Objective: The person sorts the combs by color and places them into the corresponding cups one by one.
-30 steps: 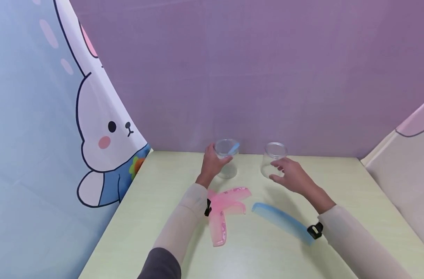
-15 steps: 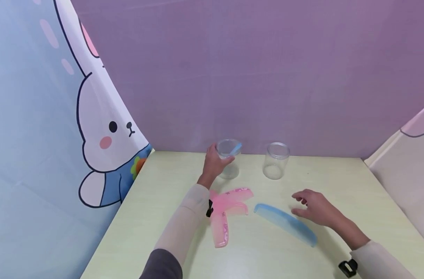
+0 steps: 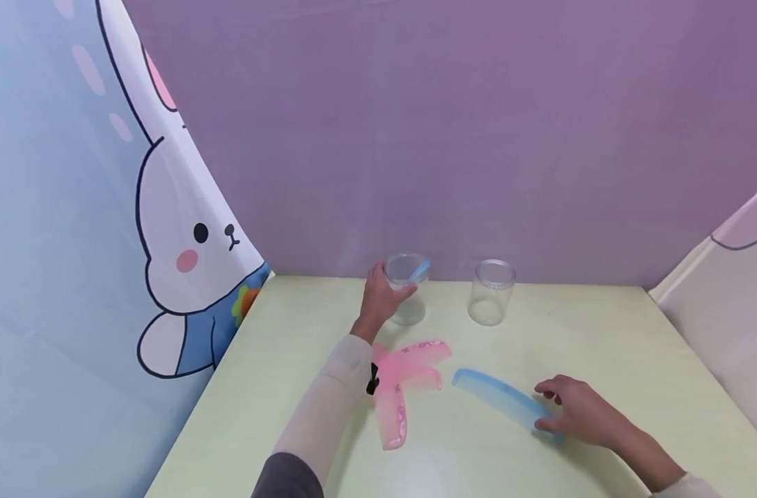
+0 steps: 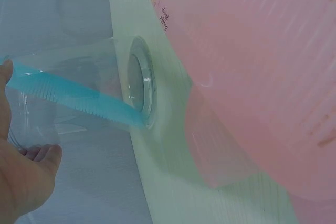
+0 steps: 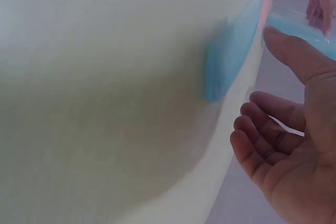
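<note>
A clear plastic jar (image 3: 411, 310) stands upright near the back of the table, and my left hand (image 3: 380, 299) grips its left side. Inside that jar leans a blue comb (image 4: 73, 94), its end near the rim. On the table to the right lies a larger light-blue comb (image 3: 493, 391). My right hand (image 3: 582, 413) hovers by this comb's right end, covering part of it in the head view. In the right wrist view its thumb and fingers are apart, with nothing between them, and the blue comb is off the fingertips.
Several pink combs (image 3: 389, 394) lie overlapping in front of the held jar, beneath the left wrist. A second clear jar (image 3: 489, 304) stands to the right of the first. A purple cloth wall (image 3: 453, 138) rises behind the table (image 3: 453, 463).
My right hand has drawn back from the second jar, toward the front right, and down to the light-blue comb's right end. The left hand has stayed on its jar.
</note>
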`<state>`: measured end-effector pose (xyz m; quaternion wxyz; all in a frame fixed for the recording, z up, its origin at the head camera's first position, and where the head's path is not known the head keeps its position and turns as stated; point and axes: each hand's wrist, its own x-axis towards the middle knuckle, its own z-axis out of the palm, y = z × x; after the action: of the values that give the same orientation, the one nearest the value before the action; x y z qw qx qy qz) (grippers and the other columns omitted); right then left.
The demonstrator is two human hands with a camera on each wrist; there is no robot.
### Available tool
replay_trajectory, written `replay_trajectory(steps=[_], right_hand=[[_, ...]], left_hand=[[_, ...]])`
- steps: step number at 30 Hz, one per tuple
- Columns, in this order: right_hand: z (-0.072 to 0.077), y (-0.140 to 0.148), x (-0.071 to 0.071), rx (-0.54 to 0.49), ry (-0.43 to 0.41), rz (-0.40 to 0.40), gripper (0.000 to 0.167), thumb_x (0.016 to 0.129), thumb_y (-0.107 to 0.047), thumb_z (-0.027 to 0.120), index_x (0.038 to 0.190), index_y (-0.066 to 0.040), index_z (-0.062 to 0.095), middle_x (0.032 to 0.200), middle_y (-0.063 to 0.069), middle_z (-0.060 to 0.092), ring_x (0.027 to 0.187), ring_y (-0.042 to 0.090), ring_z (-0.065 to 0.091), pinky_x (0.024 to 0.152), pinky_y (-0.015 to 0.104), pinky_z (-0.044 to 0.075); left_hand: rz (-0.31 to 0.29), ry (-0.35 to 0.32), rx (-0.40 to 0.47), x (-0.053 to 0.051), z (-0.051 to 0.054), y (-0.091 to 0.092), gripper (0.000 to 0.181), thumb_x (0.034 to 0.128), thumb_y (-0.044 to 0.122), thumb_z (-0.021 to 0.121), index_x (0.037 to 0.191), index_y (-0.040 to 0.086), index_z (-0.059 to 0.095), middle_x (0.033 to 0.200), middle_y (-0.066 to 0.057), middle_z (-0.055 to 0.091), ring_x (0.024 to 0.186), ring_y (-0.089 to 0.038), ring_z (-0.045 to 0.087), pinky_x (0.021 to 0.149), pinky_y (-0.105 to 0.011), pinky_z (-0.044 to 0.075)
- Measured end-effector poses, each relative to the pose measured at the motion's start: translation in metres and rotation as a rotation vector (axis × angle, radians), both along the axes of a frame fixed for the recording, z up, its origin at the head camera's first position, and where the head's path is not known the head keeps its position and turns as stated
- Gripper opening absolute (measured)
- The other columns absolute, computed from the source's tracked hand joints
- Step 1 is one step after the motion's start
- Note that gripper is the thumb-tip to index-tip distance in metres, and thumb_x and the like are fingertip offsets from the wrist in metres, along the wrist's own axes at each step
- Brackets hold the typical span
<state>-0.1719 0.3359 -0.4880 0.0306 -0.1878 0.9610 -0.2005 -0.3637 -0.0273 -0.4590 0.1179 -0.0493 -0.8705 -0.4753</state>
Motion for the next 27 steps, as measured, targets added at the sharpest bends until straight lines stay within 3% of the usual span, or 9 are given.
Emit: replay_trajectory(steps=[9,15,27], right_hand=[[-0.018,0.0,0.008,0.062,-0.007,-0.013,0.055,0.065,-0.037,0.093,0.105,-0.006,0.072,0.09,-0.007,0.062,0.079,0.002,0.052,0.069,0.025,0.05],[-0.019,-0.002,0.008,0.078,-0.027,-0.056,0.054,0.066,-0.035,0.092,0.107,-0.006,0.072,0.09,-0.006,0.062,0.076,0.0,0.048,0.07,0.026,0.05],[-0.026,-0.003,0.008,0.076,0.032,-0.097,0.047,0.066,-0.032,0.091,0.101,-0.007,0.071,0.085,-0.007,0.061,0.073,0.001,0.048,0.068,0.026,0.05]], left_hand=[[0.005,0.003,0.005,0.0,-0.002,0.0,0.094,0.0813,0.038,0.085,0.153,0.001,0.035,0.148,-0.021,0.049,0.132,-0.037,0.053,0.111,-0.051,0.046],[-0.001,0.011,0.005,0.0,-0.003,0.0,0.094,0.0818,0.038,0.085,0.152,0.0,0.036,0.147,-0.022,0.05,0.13,-0.037,0.054,0.11,-0.051,0.047],[0.006,0.01,-0.018,0.0,-0.002,0.0,0.094,0.0826,0.04,0.084,0.152,0.0,0.035,0.146,-0.021,0.05,0.131,-0.036,0.054,0.111,-0.05,0.046]])
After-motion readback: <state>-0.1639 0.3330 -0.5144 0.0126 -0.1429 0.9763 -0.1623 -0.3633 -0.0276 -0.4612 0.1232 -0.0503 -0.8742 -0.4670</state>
